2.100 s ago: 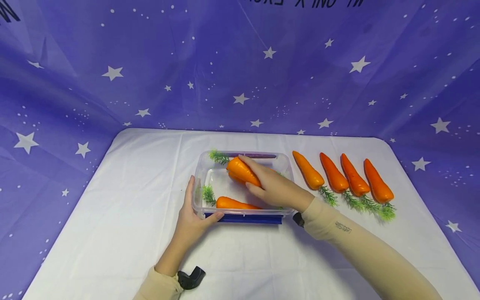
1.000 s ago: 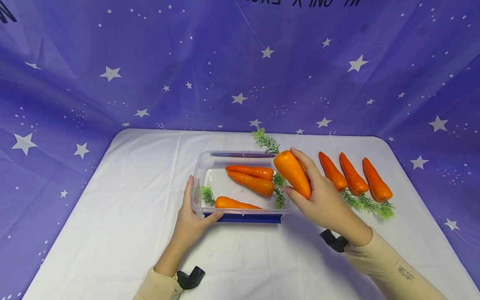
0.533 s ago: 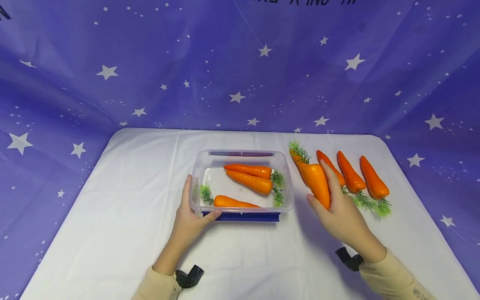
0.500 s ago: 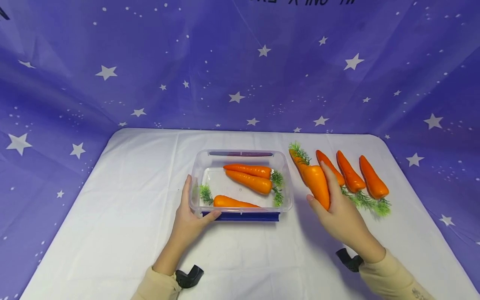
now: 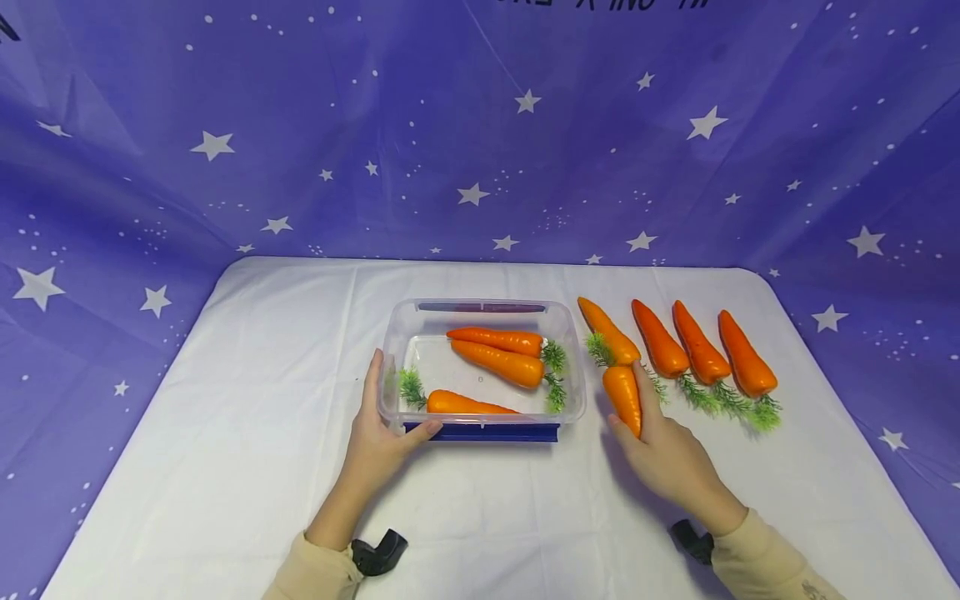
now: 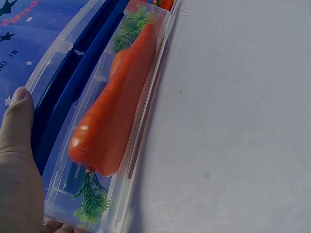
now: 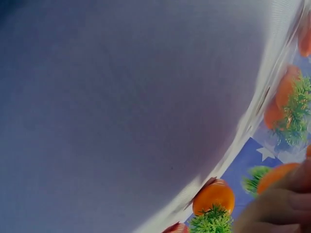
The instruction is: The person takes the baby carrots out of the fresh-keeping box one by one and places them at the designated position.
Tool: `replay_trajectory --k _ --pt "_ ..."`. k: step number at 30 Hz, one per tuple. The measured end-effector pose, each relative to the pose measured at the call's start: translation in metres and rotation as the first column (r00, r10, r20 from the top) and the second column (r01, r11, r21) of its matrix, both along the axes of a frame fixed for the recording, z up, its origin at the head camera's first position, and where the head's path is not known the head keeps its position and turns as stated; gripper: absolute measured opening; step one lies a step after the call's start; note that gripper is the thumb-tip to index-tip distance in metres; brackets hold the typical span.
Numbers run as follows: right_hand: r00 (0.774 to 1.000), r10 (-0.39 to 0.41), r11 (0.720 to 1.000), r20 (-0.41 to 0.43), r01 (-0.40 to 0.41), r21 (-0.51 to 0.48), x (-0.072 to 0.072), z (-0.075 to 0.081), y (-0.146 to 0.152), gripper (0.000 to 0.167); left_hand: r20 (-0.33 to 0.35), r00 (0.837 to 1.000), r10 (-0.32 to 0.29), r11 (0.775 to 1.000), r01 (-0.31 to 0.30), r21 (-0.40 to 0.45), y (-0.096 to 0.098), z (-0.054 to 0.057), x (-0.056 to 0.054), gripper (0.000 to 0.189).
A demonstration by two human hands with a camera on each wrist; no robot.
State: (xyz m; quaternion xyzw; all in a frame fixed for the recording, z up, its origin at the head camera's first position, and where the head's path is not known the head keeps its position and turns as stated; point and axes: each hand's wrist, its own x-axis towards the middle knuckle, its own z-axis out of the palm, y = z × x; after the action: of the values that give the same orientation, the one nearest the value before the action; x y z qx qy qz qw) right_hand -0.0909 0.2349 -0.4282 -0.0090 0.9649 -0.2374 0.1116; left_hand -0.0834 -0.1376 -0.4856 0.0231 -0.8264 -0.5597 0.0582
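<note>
Between the thumb and fingers of the right hand (image 5: pixel 667 457), an orange carrot (image 5: pixel 622 400) is pinched, its leafy top (image 5: pixel 598 348) pointing forward. Just beyond this grip lies another carrot (image 5: pixel 609 329); farther to the grip's right, three redder carrots (image 5: pixel 701 346) lie in a row on the white cloth (image 5: pixel 525 508). To its left, the left hand (image 5: pixel 378 442) grasps a corner of a clear box (image 5: pixel 431 362) containing three carrots (image 5: pixel 498 362).

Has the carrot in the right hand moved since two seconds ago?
Yes. In the head view, the held carrot was over the clear box; now the right hand holds it outside, to the person's right of the box.
</note>
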Motion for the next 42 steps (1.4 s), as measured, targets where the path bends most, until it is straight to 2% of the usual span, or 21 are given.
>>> replay_trajectory --k 9,18,27,37,42 --pt "0.993 0.064 0.995 0.100 -0.072 0.073 -0.002 -0.010 0.002 0.089 -0.005 1.000 -0.005 1.000 0.005 0.004 0.000 0.001 0.000 0.121" --pt "0.983 0.141 0.967 0.120 -0.163 0.196 0.002 -0.016 0.003 0.088 -0.002 1.000 -0.002 1.000 0.002 0.005 0.001 0.003 0.001 0.122" --pt "0.984 0.117 0.952 0.133 -0.149 0.268 0.006 -0.013 0.001 0.093 -0.003 1.000 -0.007 1.000 0.007 0.009 0.000 0.002 0.000 0.122" --pt "0.988 0.098 0.945 0.123 -0.131 0.301 0.002 -0.011 0.003 0.102 -0.007 1.000 -0.004 1.000 0.004 0.004 0.000 0.003 0.000 0.123" --pt "0.992 0.072 0.939 0.099 -0.101 0.328 0.000 0.005 0.001 0.101 0.008 1.000 -0.003 1.000 0.003 0.003 0.000 0.002 0.000 0.123"
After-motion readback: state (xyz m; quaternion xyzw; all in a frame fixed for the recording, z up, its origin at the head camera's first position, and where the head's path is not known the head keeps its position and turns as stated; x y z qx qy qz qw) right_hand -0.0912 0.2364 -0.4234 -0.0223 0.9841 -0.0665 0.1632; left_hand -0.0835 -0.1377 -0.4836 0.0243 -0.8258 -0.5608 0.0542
